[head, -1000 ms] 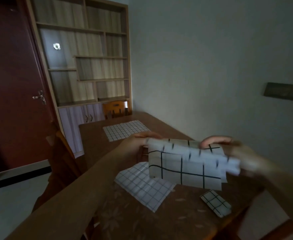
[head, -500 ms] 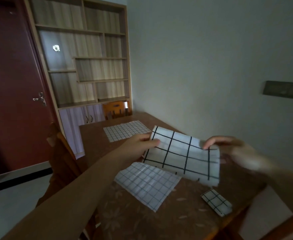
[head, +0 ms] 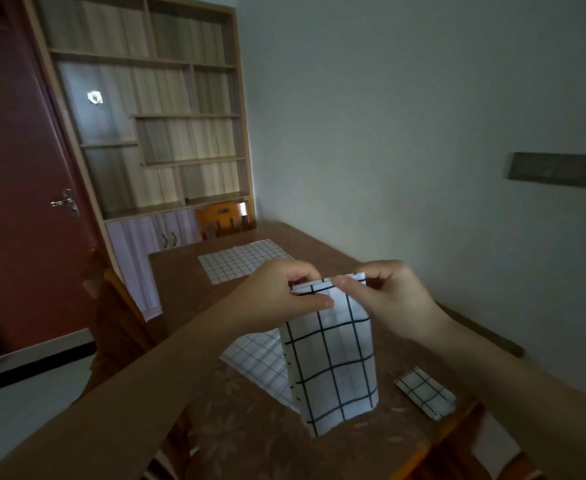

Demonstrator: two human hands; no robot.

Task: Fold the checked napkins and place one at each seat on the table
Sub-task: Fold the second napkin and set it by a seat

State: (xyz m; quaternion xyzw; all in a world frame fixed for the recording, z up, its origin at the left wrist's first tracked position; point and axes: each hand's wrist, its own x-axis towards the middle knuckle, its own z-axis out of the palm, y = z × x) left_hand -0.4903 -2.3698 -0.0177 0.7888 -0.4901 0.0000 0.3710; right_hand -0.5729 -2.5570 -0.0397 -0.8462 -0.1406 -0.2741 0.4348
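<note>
Fingers (head: 326,302) of both the left hand (head: 277,299) and the right hand (head: 393,299) pinch the napkin's (head: 333,362) top edge so it hangs straight above the table (head: 187,285), probably to line up corners for the next fold.

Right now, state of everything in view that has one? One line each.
Held napkin: folded, hanging from both hands, above the table.
Small napkin: folded, lying near the table's right edge.
Near placemat: flat, partly hidden.
Far placemat: flat.
Left hand: pinching the napkin's top edge.
Right hand: pinching the same edge.
Door: shut.
Cabinet doors: shut.
</note>
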